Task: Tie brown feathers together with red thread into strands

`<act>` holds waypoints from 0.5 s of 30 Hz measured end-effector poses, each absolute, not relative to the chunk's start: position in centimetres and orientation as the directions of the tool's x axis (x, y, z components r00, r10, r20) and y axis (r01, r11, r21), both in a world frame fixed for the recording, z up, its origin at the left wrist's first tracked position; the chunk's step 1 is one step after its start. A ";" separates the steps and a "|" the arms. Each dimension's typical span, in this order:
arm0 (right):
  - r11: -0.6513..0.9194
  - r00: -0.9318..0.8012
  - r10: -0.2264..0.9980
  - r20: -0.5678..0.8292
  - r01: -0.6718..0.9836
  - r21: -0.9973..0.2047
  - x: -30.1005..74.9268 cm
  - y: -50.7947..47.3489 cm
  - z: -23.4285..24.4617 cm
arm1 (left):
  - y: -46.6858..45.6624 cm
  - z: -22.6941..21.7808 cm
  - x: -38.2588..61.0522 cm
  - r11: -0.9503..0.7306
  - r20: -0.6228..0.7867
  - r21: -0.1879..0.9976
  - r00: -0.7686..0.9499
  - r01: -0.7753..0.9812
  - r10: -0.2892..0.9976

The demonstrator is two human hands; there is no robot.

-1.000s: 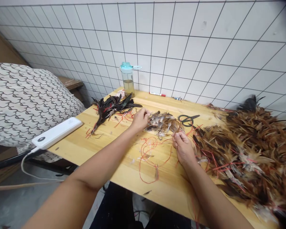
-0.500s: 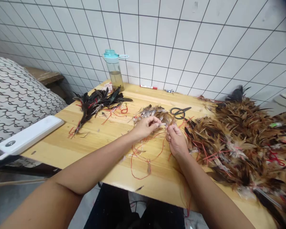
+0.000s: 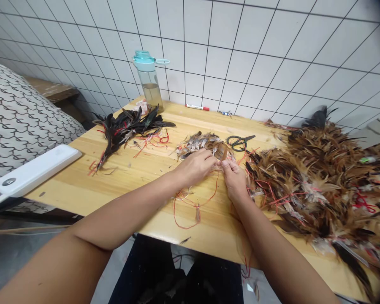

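Over the middle of the table, my left hand [image 3: 196, 165] and my right hand [image 3: 234, 175] meet fingertip to fingertip. A small brown feather [image 3: 223, 155] stands up from the right hand's pinch between thumb and finger. Curled fingers of the left hand close beside it; what they hold is hidden behind the knuckles. Just behind the hands lies a small heap of brown and grey feathers [image 3: 205, 141]. Loose red string [image 3: 185, 227] loops across the wood in front of them. Black-handled scissors [image 3: 240, 142] rest to the right, beyond the right hand.
A large pile of brown feathers [image 3: 307, 177] covers the table's right side. Black feathers [image 3: 120, 128] lie at the left, with a water bottle [image 3: 151, 86] behind them. A red-and-white marker [image 3: 197, 107] lies by the tiled wall. A white power bank [image 3: 36, 171] sits at the left edge.
My left hand has turned knuckles-up and moved right, closing against the right hand. The white bit seen between the fingers is now hidden. The view has tilted down slightly.
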State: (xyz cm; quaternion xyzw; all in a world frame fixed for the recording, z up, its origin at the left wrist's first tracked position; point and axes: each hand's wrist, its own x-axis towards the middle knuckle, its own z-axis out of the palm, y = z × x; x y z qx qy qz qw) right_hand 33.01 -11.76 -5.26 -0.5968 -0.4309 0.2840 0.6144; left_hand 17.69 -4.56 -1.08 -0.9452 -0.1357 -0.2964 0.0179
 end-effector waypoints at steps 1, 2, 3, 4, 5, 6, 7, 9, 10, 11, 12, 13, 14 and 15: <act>0.122 0.458 0.868 0.193 0.180 -0.976 33.0 -11.7 -5.4 | -4.6 -1.2 17.8 -0.964 0.568 0.032 0.788 0.265 0.236; 0.117 0.451 0.871 0.196 0.197 -0.973 33.0 -11.7 -5.5 | -4.6 -1.3 17.8 -0.964 0.569 0.024 0.789 0.265 0.232; 0.110 0.444 0.874 0.197 0.215 -0.970 33.0 -11.6 -5.5 | -4.6 -1.4 17.9 -0.964 0.567 0.021 0.791 0.265 0.230; 0.103 0.436 0.878 0.198 0.231 -0.967 33.0 -11.6 -5.6 | -4.6 -1.4 17.9 -0.965 0.563 0.022 0.794 0.262 0.229; 0.098 0.426 0.883 0.197 0.242 -0.965 33.0 -11.6 -5.6 | -4.6 -1.5 17.9 -0.966 0.561 0.030 0.796 0.258 0.230; 0.095 0.416 0.888 0.193 0.246 -0.965 33.0 -11.6 -5.6 | -4.5 -1.6 18.0 -0.967 0.563 0.043 0.794 0.250 0.230; 0.094 0.410 0.892 0.190 0.244 -0.965 33.1 -11.6 -5.6 | -4.5 -1.6 18.0 -0.969 0.567 0.061 0.790 0.239 0.231; 0.096 0.394 0.901 0.184 0.233 -0.968 33.1 -11.6 -5.5 | -4.5 -1.7 18.0 -0.969 0.583 0.112 0.775 0.220 0.244; 0.096 0.383 0.906 0.180 0.228 -0.969 33.1 -11.6 -5.4 | -4.5 -1.7 18.0 -0.967 0.591 0.141 0.765 0.214 0.256; 0.094 0.373 0.911 0.175 0.226 -0.970 33.0 -11.6 -5.4 | -4.5 -1.7 18.1 -0.963 0.598 0.171 0.755 0.206 0.268; 0.092 0.361 0.917 0.171 0.226 -0.970 33.0 -11.6 -5.3 | -4.5 -1.7 18.1 -0.959 0.605 0.204 0.744 0.198 0.282; 0.093 0.351 0.921 0.170 0.226 -0.970 32.9 -11.7 -5.3 | -4.5 -1.7 18.0 -0.953 0.613 0.239 0.732 0.188 0.298; 0.095 0.344 0.923 0.170 0.222 -0.970 32.9 -11.7 -5.2 | -4.5 -1.6 18.0 -0.944 0.619 0.278 0.718 0.178 0.317; 0.102 0.346 0.922 0.173 0.213 -0.972 32.8 -11.7 -5.3 | -4.5 -1.5 18.0 -0.932 0.626 0.318 0.701 0.172 0.343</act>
